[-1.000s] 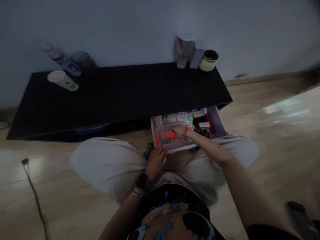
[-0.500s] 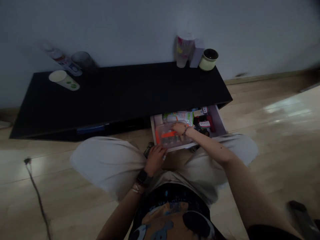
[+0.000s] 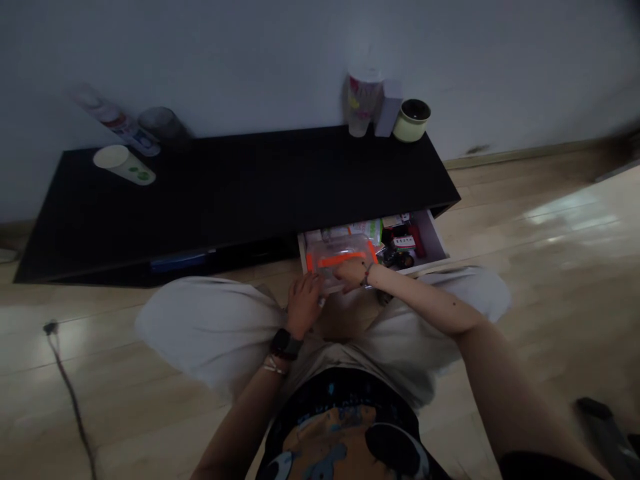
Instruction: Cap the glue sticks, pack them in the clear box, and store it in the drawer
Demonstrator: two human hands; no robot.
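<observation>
A clear plastic box (image 3: 337,248) with orange clips and an orange handle lies in the left part of an open drawer (image 3: 437,243). My right hand (image 3: 351,274) is closed at the box's near edge, its fingers curled on the clear plastic. At the box's near left corner rests my left hand (image 3: 304,298), fingers bent over the drawer front and the box edge. Behind the box are a green and white packet (image 3: 369,231) and other packages. Small dark and red items and a white-labelled box (image 3: 403,243) fill the drawer's middle.
On the black cabinet top (image 3: 260,180) stand a paper cup (image 3: 125,165), a spray can (image 3: 117,123), a dark glass (image 3: 164,127), a patterned cup (image 3: 362,103), a narrow box (image 3: 388,109) and a pale green pot (image 3: 412,121). A cable (image 3: 70,390) lies on the floor at left.
The clear box is tilted or lifted a little, its orange edge more visible. My right hand has moved down towards the box's near edge; my left hand has shifted slightly up and left.
</observation>
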